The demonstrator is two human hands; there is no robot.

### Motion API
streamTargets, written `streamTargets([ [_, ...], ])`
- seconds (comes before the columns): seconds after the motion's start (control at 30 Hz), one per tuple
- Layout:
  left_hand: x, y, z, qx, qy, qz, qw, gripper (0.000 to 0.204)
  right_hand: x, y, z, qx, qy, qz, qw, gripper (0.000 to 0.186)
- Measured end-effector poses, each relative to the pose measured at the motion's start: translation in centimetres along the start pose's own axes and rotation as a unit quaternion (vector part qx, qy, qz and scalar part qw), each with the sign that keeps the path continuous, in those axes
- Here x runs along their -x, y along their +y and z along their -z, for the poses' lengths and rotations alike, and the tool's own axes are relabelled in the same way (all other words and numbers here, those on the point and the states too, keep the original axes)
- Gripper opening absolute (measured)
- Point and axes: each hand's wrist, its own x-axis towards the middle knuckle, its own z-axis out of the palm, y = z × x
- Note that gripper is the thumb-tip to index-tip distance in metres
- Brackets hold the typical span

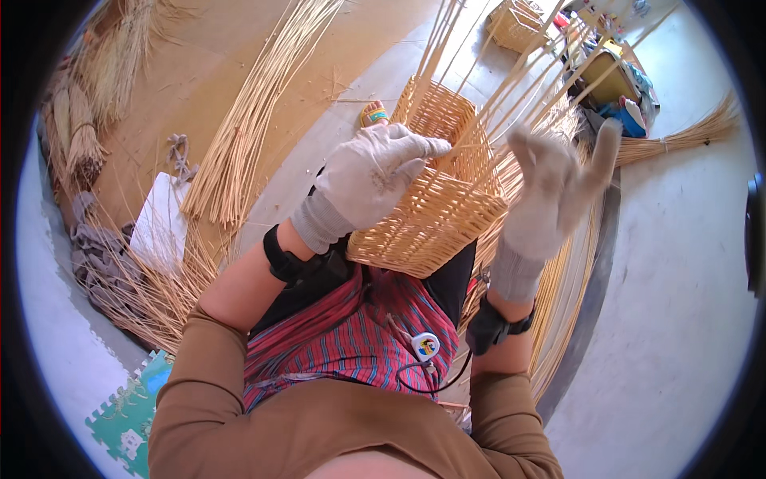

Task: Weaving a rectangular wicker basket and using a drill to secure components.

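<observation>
A partly woven wicker basket [431,223] rests tilted on my lap, with long loose strands [511,100] standing up from its far and right sides. My left hand [371,176], in a pale grey work glove, is closed at the basket's near left rim. Its thumb and forefinger pinch together over the opening, by a strand at the rim. To the right of the basket, my right hand [550,188] is raised in the same kind of glove. Its fingers are spread, slightly blurred, and nothing shows in them.
Bundles of wicker strands lie on the floor at the far left [263,112], along my right side [558,311] and at the far right [686,132]. Another woven basket [517,24] stands at the back. A white sheet [159,219] and a green foam mat [132,419] lie left.
</observation>
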Motion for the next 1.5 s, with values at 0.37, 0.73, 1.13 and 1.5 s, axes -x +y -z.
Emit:
streamTargets([
  [0.37,0.1,3.2,-1.3,-0.228,0.038,-0.081,0.97,0.033,6.4,2.5,8.0,-0.047,0.115,-0.251,0.96,0.02],
  [0.73,0.5,5.7,-6.5,-0.298,-0.067,-0.009,0.952,0.053,4.0,5.7,7.8,-0.087,0.055,-0.281,0.954,0.021],
  [1.13,-0.8,7.0,-10.7,-0.126,-0.01,0.068,0.99,0.048,5.4,5.0,8.2,-0.356,0.211,-0.28,0.866,0.025],
  [1.5,0.5,5.6,-11.0,0.144,0.036,0.19,0.97,0.047,6.0,-3.2,4.7,0.22,-0.226,0.07,0.946,0.037],
])
